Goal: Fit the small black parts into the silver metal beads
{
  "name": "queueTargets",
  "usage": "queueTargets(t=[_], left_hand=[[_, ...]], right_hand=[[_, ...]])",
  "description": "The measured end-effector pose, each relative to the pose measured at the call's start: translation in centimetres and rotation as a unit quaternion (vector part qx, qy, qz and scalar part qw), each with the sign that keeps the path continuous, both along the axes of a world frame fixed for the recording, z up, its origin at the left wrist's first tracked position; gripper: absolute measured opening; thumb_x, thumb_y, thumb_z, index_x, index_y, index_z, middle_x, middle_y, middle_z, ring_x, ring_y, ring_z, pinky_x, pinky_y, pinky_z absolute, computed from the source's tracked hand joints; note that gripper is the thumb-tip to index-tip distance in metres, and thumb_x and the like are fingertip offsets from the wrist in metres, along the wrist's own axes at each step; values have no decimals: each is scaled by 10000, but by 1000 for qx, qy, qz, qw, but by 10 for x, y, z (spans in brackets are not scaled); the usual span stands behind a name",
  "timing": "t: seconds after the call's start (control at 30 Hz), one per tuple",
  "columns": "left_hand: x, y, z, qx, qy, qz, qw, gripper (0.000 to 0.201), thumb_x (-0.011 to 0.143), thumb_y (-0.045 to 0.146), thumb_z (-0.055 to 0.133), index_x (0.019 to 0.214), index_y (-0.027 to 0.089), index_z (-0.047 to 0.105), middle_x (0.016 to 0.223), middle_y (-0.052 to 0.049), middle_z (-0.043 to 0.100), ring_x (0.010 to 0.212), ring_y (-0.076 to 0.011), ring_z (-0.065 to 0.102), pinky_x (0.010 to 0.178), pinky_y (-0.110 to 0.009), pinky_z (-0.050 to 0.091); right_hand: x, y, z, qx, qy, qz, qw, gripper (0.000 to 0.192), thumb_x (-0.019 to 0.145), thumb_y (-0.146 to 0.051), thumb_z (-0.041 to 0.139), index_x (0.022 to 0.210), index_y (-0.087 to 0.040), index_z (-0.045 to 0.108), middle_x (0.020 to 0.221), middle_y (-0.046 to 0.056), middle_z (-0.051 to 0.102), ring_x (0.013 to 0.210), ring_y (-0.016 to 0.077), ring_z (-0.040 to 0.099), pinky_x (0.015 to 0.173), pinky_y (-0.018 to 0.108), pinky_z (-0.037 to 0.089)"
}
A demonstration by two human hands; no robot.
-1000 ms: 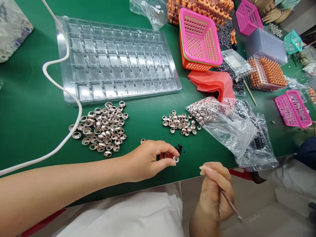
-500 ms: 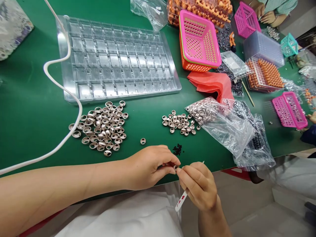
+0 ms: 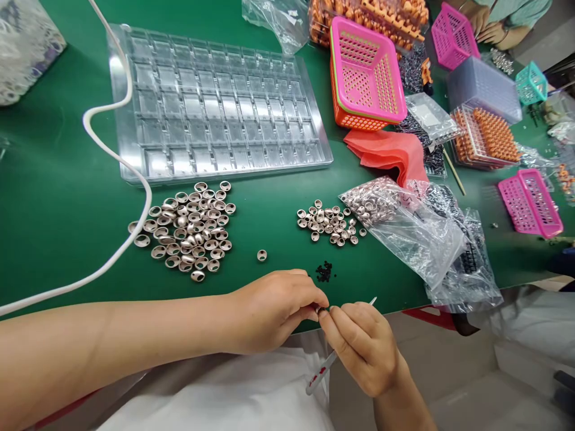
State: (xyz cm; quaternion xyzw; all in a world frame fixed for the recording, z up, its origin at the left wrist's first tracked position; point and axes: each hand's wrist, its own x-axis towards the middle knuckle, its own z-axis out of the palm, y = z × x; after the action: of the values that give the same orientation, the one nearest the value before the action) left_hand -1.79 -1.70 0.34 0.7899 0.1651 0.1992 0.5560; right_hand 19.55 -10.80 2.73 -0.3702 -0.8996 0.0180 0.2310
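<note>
My left hand (image 3: 274, 311) is closed in a pinch on a small silvery metal ring (image 3: 320, 310), mostly hidden by fingertips, at the table's front edge. Against that ring press the thumb and fingertips of my right hand (image 3: 362, 344), which also grips white tweezers (image 3: 320, 374) with red marks. Their pointed tip sticks out beyond the knuckles, away from the ring. A little pile of tiny black pieces (image 3: 323, 272) lies just beyond my fingers. One loose ring (image 3: 262, 255) sits apart, between a large heap of rings (image 3: 193, 230) and a heap of smaller rings (image 3: 330, 224).
A clear compartment tray (image 3: 215, 111) lies at the back, crossed at its left by a white cable (image 3: 105, 149). Plastic bags (image 3: 413, 230), red sheets (image 3: 386, 155) and stacked baskets (image 3: 368, 72) stand on the right. Another person's hands (image 3: 494, 30) are at the far right.
My hands have shifted slightly and the ring has turned between my fingertips. The tweezers have swung, so their handle end is lower and more to the left.
</note>
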Motion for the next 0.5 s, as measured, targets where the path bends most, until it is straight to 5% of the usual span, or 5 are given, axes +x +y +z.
queueTargets(t=[0.5], left_hand=[[2,-10,0,-43,-35,40,998,180,952,111,491,995,177,652,843,-46,719,769,-158,643,739,-254,526]], right_hand=[[4,4,-3,31,16,61,998,334,904,-75,406,1013,-37,720,986,183,680,874,244,651,601,345,532]])
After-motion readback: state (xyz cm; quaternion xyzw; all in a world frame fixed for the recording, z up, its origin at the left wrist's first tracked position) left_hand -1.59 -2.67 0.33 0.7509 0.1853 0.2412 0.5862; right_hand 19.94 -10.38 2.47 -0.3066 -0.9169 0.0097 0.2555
